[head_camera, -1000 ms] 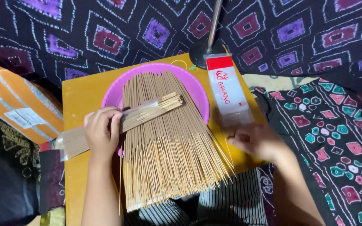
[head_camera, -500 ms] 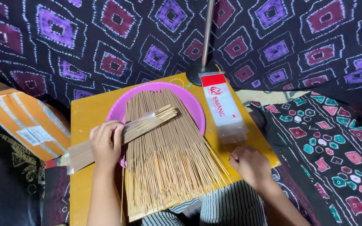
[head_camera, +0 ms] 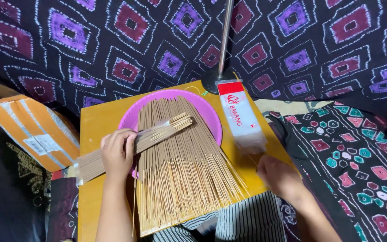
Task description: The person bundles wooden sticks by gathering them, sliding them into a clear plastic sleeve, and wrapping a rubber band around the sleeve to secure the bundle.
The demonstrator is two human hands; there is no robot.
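Note:
My left hand [head_camera: 117,152] grips a tied bundle of thin tan sticks [head_camera: 157,133], held slantwise over a big fan-shaped pile of the same sticks [head_camera: 182,172]. The pile lies across a pink round basin [head_camera: 209,116] and the yellow board [head_camera: 99,121] under it. My right hand [head_camera: 278,175] rests at the board's right front corner, beside the pile's edge, and I cannot make out whether its fingers hold anything. A long clear packet with a red and white label [head_camera: 240,117] lies on the board just beyond my right hand.
A metal pole on a dark round base [head_camera: 222,49] rises behind the basin. An orange striped parcel [head_camera: 36,130] lies left of the board. Purple and maroon patterned cloth [head_camera: 113,45] covers the background, teal patterned cloth [head_camera: 359,152] the right. Striped fabric [head_camera: 247,222] shows below.
The view has shifted, so everything sits lower and more central. My right hand has slid from the pile's right edge toward the board's front right corner. The left hand keeps its bundle.

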